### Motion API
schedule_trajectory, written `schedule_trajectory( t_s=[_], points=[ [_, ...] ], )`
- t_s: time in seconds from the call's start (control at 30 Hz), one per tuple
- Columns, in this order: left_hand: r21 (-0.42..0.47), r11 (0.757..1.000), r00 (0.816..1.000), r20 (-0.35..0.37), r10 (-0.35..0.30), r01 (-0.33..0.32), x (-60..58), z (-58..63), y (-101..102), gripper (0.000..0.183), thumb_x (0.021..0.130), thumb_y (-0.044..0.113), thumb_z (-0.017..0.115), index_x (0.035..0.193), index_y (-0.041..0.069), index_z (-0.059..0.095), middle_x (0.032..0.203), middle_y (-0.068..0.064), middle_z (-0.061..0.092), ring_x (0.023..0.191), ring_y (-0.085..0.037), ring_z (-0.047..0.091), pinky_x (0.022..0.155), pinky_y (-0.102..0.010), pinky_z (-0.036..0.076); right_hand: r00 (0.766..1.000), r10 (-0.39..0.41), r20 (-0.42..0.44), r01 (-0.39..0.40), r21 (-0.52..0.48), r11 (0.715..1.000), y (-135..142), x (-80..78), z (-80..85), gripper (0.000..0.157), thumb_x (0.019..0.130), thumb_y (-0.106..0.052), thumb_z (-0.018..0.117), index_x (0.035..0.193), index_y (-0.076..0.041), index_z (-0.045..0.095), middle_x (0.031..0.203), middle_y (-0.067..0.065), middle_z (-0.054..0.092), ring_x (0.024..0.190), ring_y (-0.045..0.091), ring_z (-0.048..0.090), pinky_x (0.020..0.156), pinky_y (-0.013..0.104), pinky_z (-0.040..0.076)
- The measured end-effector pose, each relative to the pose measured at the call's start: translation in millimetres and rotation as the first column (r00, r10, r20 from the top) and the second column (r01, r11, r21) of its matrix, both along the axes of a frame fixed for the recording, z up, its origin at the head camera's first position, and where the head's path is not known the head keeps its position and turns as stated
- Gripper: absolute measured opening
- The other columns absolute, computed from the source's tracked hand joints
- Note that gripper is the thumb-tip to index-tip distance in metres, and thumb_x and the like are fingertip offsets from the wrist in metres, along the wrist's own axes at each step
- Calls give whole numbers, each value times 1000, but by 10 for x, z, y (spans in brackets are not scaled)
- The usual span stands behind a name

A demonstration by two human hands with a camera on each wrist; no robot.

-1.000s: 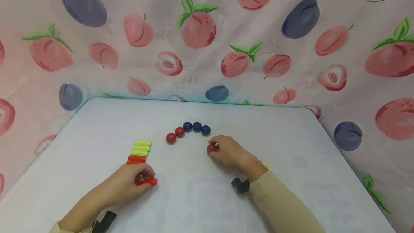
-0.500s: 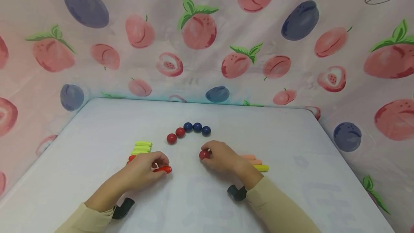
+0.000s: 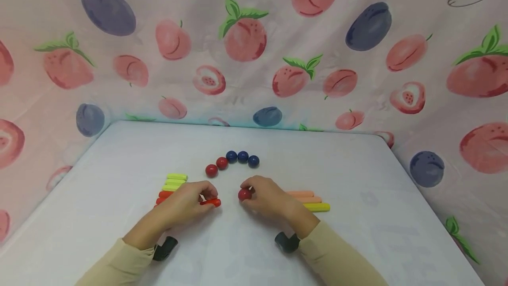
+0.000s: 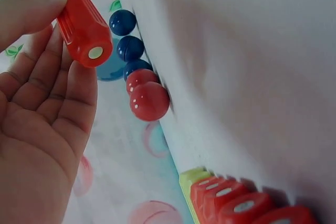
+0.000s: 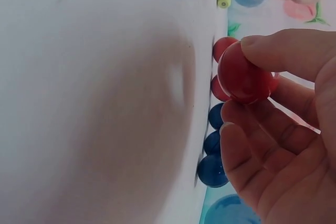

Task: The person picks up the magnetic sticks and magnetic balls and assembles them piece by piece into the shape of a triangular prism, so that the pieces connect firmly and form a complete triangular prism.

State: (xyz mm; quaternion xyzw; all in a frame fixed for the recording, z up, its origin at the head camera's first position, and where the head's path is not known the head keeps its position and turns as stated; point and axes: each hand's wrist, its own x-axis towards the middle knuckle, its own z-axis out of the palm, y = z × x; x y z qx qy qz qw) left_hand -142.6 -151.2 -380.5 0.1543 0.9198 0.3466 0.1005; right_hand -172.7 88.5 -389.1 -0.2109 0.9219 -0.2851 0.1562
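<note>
My left hand (image 3: 188, 202) pinches a short red magnetic stick (image 4: 85, 27) between thumb and fingers; a pale metal disc shows at its end. In my right hand (image 3: 267, 200) a glossy red ball (image 5: 245, 73) is held between thumb and fingertips. The two hands face each other over the middle of the table, with a small gap between stick and ball. Behind them, several balls form a curved row: two red balls (image 3: 211, 171) on the left and three blue balls (image 3: 243, 157) on the right.
Beside my left hand lie yellow-green sticks (image 3: 176, 176) and red sticks (image 4: 244, 203), partly hidden by that hand. Orange sticks (image 3: 305, 195) and a yellow stick (image 3: 319, 207) lie partly behind my right wrist. The white table (image 3: 337, 158) meets a fruit-patterned cloth (image 3: 246, 83) at the back.
My left hand has moved right and away from me with the red stick. My right hand has come left and slightly nearer with the red ball, narrowing the gap between them.
</note>
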Motion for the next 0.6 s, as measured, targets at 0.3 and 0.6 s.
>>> schedule_trajectory(
  t_s=[0.3,0.6],
  points=[
    [14,1000,1000,-8,-8,8,-24,-45,62,20,85,8,79,100,15,69,90,8,65,84,-12,60,77,-27,54,1000,4,-23,-4,-22,1000,-31,43,-2,41,90,-20,76,128,-11,64,112,-3,61,105,16,57,85,27,53],
    [30,999,1000,-3,-15,15,-33,-53,137,20,85,8,79,100,16,69,89,8,64,85,-14,59,77,-28,55,1000,-5,-23,4,-22,1000,-80,77,4,41,90,-23,77,127,-13,64,111,-5,62,103,15,58,83,25,54]
  ],
)
